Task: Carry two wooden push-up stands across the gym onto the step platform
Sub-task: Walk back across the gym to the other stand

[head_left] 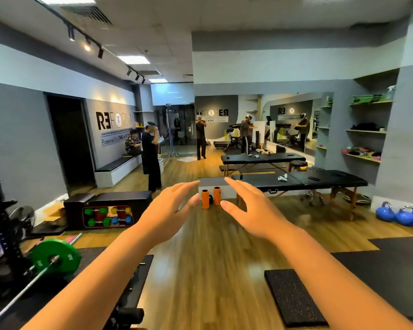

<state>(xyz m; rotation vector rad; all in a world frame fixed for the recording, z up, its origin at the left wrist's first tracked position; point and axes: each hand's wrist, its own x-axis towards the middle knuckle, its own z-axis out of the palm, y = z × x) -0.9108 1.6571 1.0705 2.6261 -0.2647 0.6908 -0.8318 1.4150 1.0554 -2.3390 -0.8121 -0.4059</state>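
Note:
Both my arms are stretched forward over the wooden floor. My left hand (169,210) and my right hand (248,210) are open, fingers spread, palms facing each other, and hold nothing. No wooden push-up stands show in this view. Past my fingertips, two orange foam rollers (210,198) stand upright on the floor in front of a low grey block (211,182), which may be the step platform; I cannot tell.
Two black massage tables (320,181) stand ahead right. A black box with coloured dumbbells (107,216) and a barbell with a green plate (55,257) lie to the left. A black rubber pad (293,297) lies near right, blue kettlebells (396,214) far right. Several people stand at the back.

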